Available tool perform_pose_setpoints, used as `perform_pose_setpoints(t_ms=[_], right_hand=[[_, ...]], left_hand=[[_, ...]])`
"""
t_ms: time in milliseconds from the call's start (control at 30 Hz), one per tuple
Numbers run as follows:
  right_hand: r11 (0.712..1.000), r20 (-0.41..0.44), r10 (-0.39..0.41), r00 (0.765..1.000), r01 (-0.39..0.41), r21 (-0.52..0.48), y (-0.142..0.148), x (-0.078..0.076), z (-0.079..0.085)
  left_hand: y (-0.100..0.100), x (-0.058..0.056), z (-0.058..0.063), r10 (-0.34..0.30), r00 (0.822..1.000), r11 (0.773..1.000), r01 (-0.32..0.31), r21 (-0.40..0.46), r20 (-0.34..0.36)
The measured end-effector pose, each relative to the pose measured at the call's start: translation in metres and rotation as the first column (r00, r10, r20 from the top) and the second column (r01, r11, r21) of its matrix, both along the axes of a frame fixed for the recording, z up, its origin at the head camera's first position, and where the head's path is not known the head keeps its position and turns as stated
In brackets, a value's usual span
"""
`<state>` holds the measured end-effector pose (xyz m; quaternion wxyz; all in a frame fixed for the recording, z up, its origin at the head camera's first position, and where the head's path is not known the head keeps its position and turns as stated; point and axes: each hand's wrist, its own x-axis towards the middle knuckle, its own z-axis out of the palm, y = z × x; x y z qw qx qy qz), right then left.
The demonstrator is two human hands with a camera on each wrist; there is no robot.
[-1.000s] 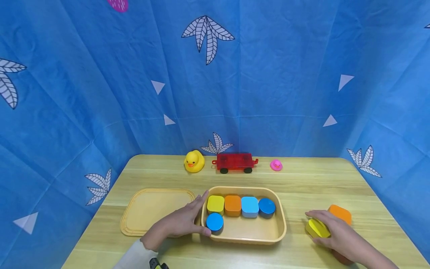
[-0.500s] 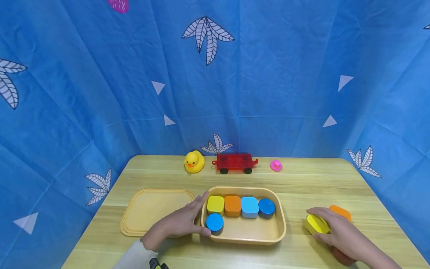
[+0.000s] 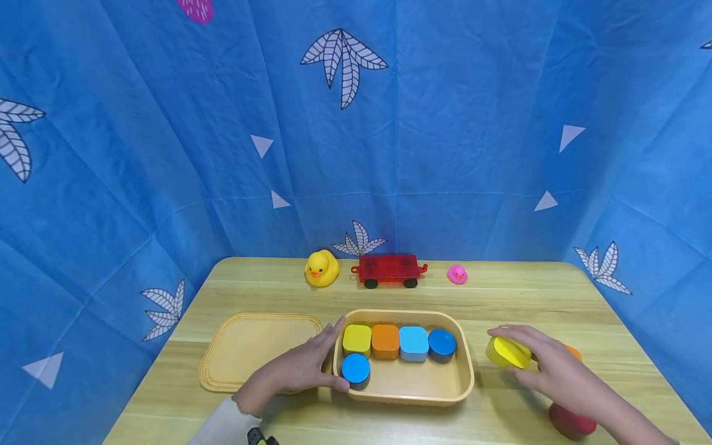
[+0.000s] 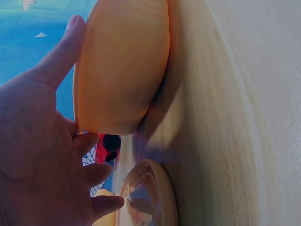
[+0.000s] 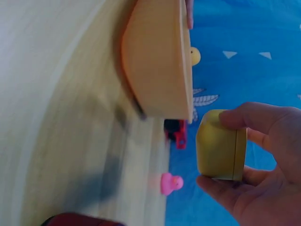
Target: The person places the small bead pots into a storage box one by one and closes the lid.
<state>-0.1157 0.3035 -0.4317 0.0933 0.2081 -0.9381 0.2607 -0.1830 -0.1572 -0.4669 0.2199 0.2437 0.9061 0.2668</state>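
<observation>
My right hand [image 3: 562,371] pinches a yellow block [image 3: 508,353] with rounded edges, raised over the table right of a tan box [image 3: 411,398]. In the right wrist view a seam runs round that yellow block [image 5: 218,146], between thumb and fingers. My left hand [image 3: 303,364] is spread at the box's left end, thumb at the front corner and index finger at the back one. The left wrist view shows its thumb along the rim of the box [image 4: 122,70]. Inside the box stand a yellow block [image 3: 356,340], an orange block [image 3: 385,341], a light blue block [image 3: 414,343] and two round blue blocks [image 3: 442,345].
Under my right forearm lies a red round block [image 3: 573,422]; an orange block [image 3: 574,351] is mostly hidden behind that hand. A flat tan lid [image 3: 256,346] lies left of the box. Along the back stand a yellow duck [image 3: 321,268], a red wagon [image 3: 389,269] and a pink duck [image 3: 458,274].
My right hand has lifted the yellow block and carried it a little left and away from me, uncovering more of the red block. The left hand and the box have stayed put.
</observation>
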Motion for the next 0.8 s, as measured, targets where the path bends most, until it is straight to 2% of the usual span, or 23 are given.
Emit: perform_pose_setpoints(t_ms=[233, 367, 500, 667, 800], right_hand=[[1.000, -0.021, 0.017, 1.000, -0.018, -0.015, -0.020, -0.001, 0.015], [0.999, 0.074, 0.028, 0.997, -0.025, -0.036, -0.034, -0.004, 0.022], [0.997, 0.192, 0.043, 0.980, -0.031, -0.064, -0.049, -0.011, 0.025], [0.992, 0.190, 0.116, 0.975, -0.104, -0.074, -0.068, -0.017, 0.020], [0.982, 0.211, 0.174, 0.962, -0.155, -0.104, -0.084, -0.021, 0.016]], left_hand=[[0.000, 0.000, -0.001, 0.000, 1.000, 1.000, 0.000, -0.009, -0.003], [0.000, 0.000, -0.001, 0.000, 1.000, 1.000, 0.000, -0.006, -0.004], [-0.001, 0.000, -0.002, -0.002, 1.000, 1.000, 0.002, -0.002, -0.011], [-0.001, 0.000, -0.002, -0.004, 1.000, 1.000, 0.004, -0.002, -0.015], [-0.001, 0.000, -0.001, -0.001, 1.000, 1.000, 0.001, 0.001, -0.002]])
